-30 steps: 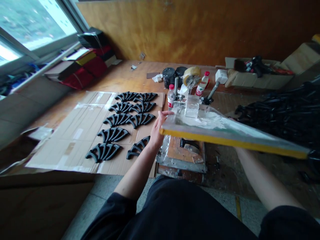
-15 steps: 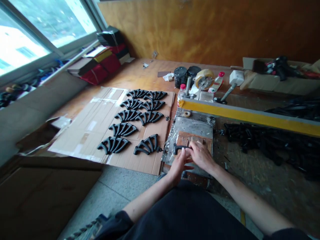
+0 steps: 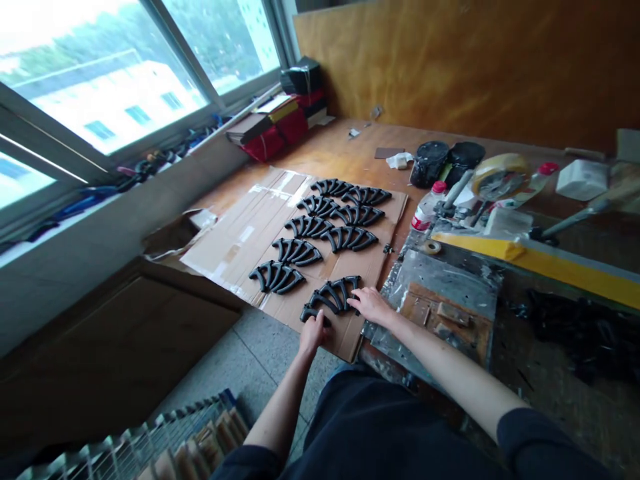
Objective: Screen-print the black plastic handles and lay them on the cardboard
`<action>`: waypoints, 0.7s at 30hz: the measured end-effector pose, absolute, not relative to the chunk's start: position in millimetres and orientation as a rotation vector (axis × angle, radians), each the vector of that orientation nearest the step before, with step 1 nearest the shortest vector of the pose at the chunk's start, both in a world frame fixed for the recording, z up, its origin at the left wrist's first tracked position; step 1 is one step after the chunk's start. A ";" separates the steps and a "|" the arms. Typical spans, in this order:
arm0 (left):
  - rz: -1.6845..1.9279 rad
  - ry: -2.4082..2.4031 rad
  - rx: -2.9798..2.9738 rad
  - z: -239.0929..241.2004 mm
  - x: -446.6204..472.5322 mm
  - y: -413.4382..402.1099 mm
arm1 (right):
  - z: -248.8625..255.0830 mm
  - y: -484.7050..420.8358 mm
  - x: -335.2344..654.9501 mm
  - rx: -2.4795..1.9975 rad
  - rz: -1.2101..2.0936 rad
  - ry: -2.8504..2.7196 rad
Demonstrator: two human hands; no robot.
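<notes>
A black curved handle [image 3: 310, 312] lies near the front edge of a cardboard sheet [image 3: 267, 223], its end grasped between the left hand's [image 3: 313, 333] thumb and fingers. Just beyond, the right hand [image 3: 371, 305] meets a fan of similar handles [image 3: 333, 294]; whether its fingers grip one cannot be told. Rightward sit a wooden block [image 3: 420, 297] and a yellow-edged frame [image 3: 565, 270].

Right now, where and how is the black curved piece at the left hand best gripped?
Likely across its slim bar, from above and the person's side: the black curved piece lies at the near end of a fan of similar pieces, while cardboard shows on its near side.
</notes>
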State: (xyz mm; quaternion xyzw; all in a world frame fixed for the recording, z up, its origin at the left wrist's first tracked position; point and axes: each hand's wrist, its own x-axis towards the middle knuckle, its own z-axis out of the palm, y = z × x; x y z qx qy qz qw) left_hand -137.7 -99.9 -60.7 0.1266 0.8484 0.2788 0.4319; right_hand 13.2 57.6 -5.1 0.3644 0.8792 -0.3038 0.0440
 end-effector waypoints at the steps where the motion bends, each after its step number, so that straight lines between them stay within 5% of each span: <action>1: 0.678 2.113 0.341 -65.2 -141.4 -94.2 | -9.4 56.2 8.1 1.150 -0.962 2.641; 15: 0.538 1.997 0.683 -43.5 -195.6 30.9 | -6.7 88.5 -5.4 1.606 -1.424 2.410; 21: 0.637 2.024 0.612 -67.2 -210.6 26.5 | 7.7 100.0 70.3 1.628 -1.622 2.626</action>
